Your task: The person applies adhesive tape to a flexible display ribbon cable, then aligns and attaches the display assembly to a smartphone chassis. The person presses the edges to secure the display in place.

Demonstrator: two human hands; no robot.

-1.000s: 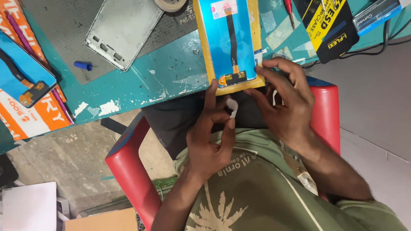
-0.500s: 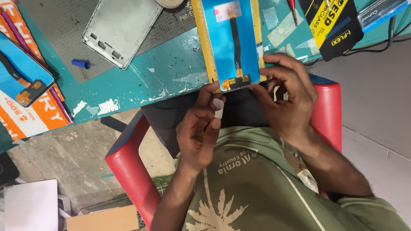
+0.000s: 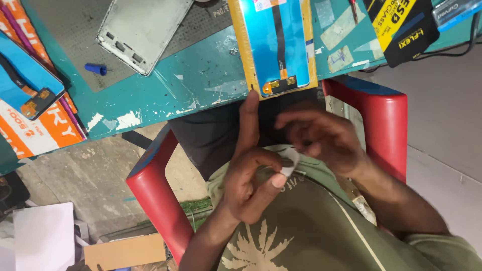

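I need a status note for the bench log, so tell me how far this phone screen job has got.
Done: the silver phone frame lies stripped on the grey mat, and the screen panel lies back up at the table edge, its flex cable exposed. In hand: the left hand pinches a small white piece, with the right hand beside it. Left: panel and frame remain apart.
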